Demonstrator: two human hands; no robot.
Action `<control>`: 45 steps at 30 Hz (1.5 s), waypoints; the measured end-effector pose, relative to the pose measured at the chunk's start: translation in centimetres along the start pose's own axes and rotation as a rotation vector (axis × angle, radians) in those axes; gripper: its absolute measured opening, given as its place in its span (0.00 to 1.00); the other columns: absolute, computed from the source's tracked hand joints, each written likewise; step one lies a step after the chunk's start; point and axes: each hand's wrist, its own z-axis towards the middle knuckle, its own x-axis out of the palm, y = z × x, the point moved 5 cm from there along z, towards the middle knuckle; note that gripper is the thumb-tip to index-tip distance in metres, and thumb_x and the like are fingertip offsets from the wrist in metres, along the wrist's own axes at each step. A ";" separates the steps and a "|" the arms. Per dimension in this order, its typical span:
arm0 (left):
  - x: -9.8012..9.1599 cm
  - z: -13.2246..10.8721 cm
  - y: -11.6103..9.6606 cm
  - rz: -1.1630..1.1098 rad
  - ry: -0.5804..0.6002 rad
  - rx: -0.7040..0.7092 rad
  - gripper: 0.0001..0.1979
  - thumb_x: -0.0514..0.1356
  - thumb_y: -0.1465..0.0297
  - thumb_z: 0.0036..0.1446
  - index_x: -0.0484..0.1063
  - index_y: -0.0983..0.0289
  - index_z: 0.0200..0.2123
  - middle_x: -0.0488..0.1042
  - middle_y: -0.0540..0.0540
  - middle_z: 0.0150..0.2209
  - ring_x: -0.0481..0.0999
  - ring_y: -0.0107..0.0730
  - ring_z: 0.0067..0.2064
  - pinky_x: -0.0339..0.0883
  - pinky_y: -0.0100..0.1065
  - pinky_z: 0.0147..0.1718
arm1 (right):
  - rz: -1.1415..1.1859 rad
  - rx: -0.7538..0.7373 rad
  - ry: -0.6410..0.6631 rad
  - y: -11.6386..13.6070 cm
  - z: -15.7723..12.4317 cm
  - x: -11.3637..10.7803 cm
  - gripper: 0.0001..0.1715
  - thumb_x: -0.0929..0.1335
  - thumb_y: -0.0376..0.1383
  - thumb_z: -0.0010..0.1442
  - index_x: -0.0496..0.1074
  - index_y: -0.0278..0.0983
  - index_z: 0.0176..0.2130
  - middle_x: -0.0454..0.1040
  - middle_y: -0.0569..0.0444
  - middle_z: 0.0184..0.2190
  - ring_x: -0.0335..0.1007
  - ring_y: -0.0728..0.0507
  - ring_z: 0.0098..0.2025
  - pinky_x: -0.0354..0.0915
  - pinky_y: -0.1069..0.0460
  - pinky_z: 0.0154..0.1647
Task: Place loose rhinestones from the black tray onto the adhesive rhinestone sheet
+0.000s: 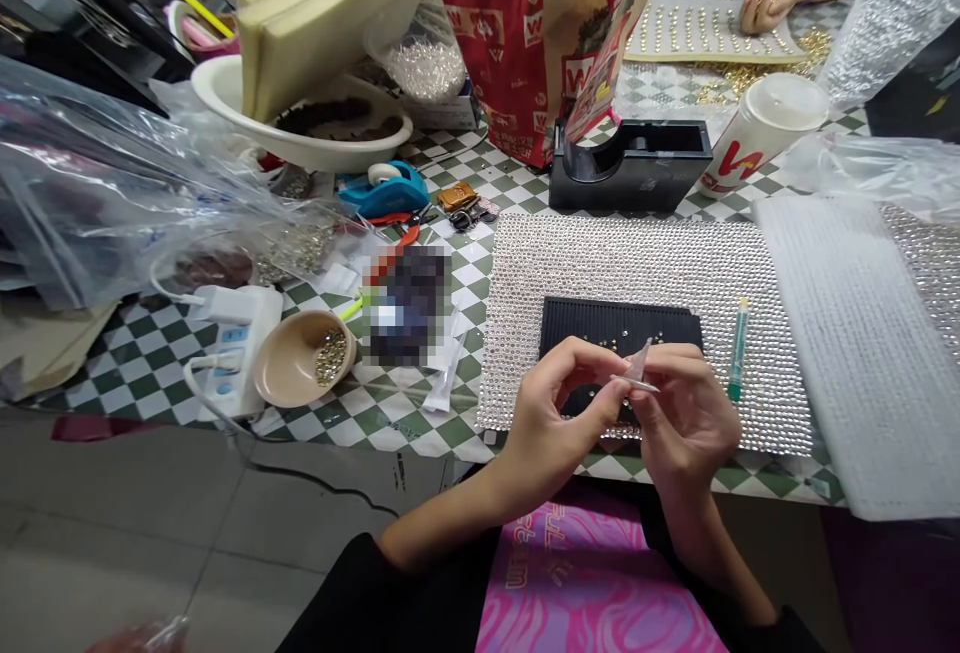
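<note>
Both hands meet over a black ridged tray (622, 318) that has small gold and clear beads on it. Between the fingertips is a small clear plastic piece (637, 371), pointed at its ends. My left hand (559, 408) pinches it from the left, thumb and forefinger together. From the right, my right hand (686, 408) pinches the same piece. Under the tray lies a sheet of silvery rhinestones (525, 283). A green tube (739, 353) rests on that sheet, right of my right hand.
Left on the checkered table (405, 428) are a beige bowl (289, 358) of beads, a power strip (244, 363) and pliers (394, 248). A black tape dispenser (630, 173), a cup (765, 133) and a red bag (495, 53) stand behind. Another person's hand (772, 5) is at the back right.
</note>
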 end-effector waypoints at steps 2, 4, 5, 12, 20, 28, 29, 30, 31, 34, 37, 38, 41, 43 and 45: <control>0.1 -0.1 0.0 0.012 -0.025 0.030 0.05 0.63 0.68 0.58 0.73 0.61 0.38 0.76 0.51 0.38 0.75 0.23 0.38 0.73 0.28 0.40 | 0.018 0.051 0.012 -0.3 -0.1 0.1 0.13 0.69 0.28 0.60 0.75 0.41 0.45 0.73 0.53 0.36 0.71 0.46 0.39 0.70 0.50 0.37; 0.2 -0.1 0.2 0.011 -0.064 0.071 0.05 0.63 0.69 0.57 0.72 0.60 0.37 0.76 0.50 0.36 0.75 0.22 0.37 0.72 0.27 0.40 | 0.070 0.106 0.008 -0.7 -0.2 0.3 0.10 0.69 0.31 0.61 0.76 0.41 0.43 0.72 0.53 0.36 0.71 0.46 0.39 0.70 0.50 0.37; 0.3 0.0 0.3 0.004 -0.083 0.090 0.05 0.63 0.69 0.57 0.72 0.60 0.37 0.75 0.49 0.36 0.75 0.21 0.37 0.72 0.26 0.39 | 0.107 0.143 0.001 -0.9 -0.2 0.5 0.07 0.70 0.33 0.62 0.76 0.42 0.42 0.72 0.54 0.35 0.71 0.46 0.39 0.70 0.51 0.36; 1.2 0.3 1.4 0.102 -0.091 0.052 0.08 0.58 0.65 0.62 0.68 0.61 0.42 0.75 0.53 0.40 0.76 0.27 0.42 0.72 0.33 0.45 | 0.273 0.354 -0.124 -1.9 0.8 0.1 0.02 0.71 0.37 0.61 0.77 0.43 0.35 0.74 0.57 0.33 0.74 0.50 0.38 0.71 0.53 0.41; 8.3 -4.6 5.7 0.749 0.875 0.556 0.11 0.50 0.70 0.63 0.69 0.66 0.42 0.76 0.55 0.35 0.73 0.30 0.37 0.68 0.33 0.38 | 0.075 0.295 0.105 -5.3 10.7 -1.5 0.08 0.75 0.41 0.55 0.77 0.41 0.34 0.77 0.56 0.28 0.73 0.48 0.29 0.73 0.50 0.33; 10.8 -10.6 14.0 1.098 0.947 1.363 0.14 0.48 0.72 0.60 0.73 0.54 0.32 0.66 0.50 0.27 0.68 0.29 0.31 0.63 0.34 0.42 | 0.024 0.384 0.441 -14.4 16.5 7.6 0.18 0.76 0.47 0.51 0.75 0.35 0.32 0.73 0.53 0.27 0.69 0.50 0.28 0.72 0.49 0.34; 10.9 -11.1 14.7 1.230 0.867 1.491 0.15 0.48 0.71 0.60 0.72 0.52 0.31 0.62 0.50 0.25 0.66 0.31 0.28 0.62 0.36 0.41 | 0.009 0.399 0.467 -15.3 16.7 8.8 0.18 0.75 0.47 0.52 0.74 0.35 0.32 0.73 0.54 0.26 0.69 0.50 0.28 0.73 0.49 0.34; 10.8 -11.4 15.2 1.319 0.810 1.553 0.14 0.48 0.71 0.58 0.71 0.51 0.30 0.58 0.50 0.23 0.62 0.33 0.26 0.62 0.38 0.39 | -0.004 0.411 0.485 -16.1 16.9 9.9 0.18 0.75 0.47 0.53 0.73 0.36 0.32 0.72 0.54 0.26 0.69 0.50 0.28 0.72 0.49 0.35; 10.8 -11.7 15.5 1.400 0.754 1.615 0.14 0.48 0.71 0.58 0.70 0.50 0.30 0.54 0.49 0.22 0.59 0.34 0.24 0.61 0.39 0.37 | -0.014 0.422 0.503 -16.8 17.0 10.8 0.17 0.74 0.46 0.53 0.72 0.36 0.31 0.71 0.54 0.26 0.68 0.50 0.28 0.72 0.49 0.35; 10.6 -12.6 16.1 1.634 0.591 1.783 0.14 0.45 0.71 0.57 0.67 0.49 0.29 0.48 0.49 0.21 0.56 0.36 0.22 0.60 0.41 0.33 | -0.032 0.454 0.562 -18.6 17.1 13.0 0.14 0.74 0.42 0.55 0.70 0.36 0.30 0.71 0.55 0.24 0.68 0.50 0.27 0.71 0.50 0.33; 10.8 -13.1 17.4 1.960 0.289 2.025 0.17 0.41 0.75 0.56 0.63 0.52 0.25 0.46 0.48 0.19 0.62 0.37 0.21 0.62 0.40 0.31 | -0.056 0.453 0.591 -19.5 17.1 13.8 0.11 0.73 0.39 0.56 0.69 0.36 0.29 0.71 0.55 0.24 0.67 0.51 0.25 0.69 0.51 0.30; 11.0 -13.2 18.1 2.072 0.142 2.117 0.19 0.40 0.77 0.55 0.63 0.53 0.23 0.45 0.48 0.19 0.62 0.35 0.21 0.63 0.38 0.29 | -0.065 0.434 0.597 -19.6 17.2 13.9 0.11 0.72 0.39 0.56 0.69 0.36 0.30 0.71 0.55 0.24 0.67 0.51 0.25 0.68 0.51 0.29; 12.1 -12.8 20.6 2.390 -0.439 2.372 0.18 0.47 0.83 0.48 0.62 0.58 0.15 0.49 0.46 0.16 0.60 0.27 0.17 0.58 0.29 0.23 | -0.086 0.357 0.634 -19.3 17.3 13.7 0.11 0.72 0.40 0.57 0.69 0.36 0.30 0.71 0.56 0.24 0.66 0.51 0.25 0.66 0.51 0.28; 12.7 -12.4 22.1 2.535 -0.909 2.509 0.16 0.51 0.87 0.38 0.64 0.60 0.12 0.58 0.45 0.16 0.59 0.21 0.16 0.50 0.24 0.20 | -0.091 0.326 0.662 -19.1 17.3 13.5 0.12 0.72 0.41 0.57 0.69 0.37 0.31 0.71 0.56 0.25 0.67 0.50 0.25 0.66 0.51 0.29; 12.9 -12.3 23.2 2.565 -1.365 2.610 0.16 0.52 0.90 0.31 0.67 0.62 0.12 0.66 0.44 0.16 0.58 0.17 0.15 0.43 0.20 0.19 | -0.082 0.306 0.689 -19.1 17.5 13.4 0.12 0.72 0.43 0.57 0.70 0.37 0.31 0.71 0.55 0.26 0.67 0.50 0.26 0.66 0.51 0.29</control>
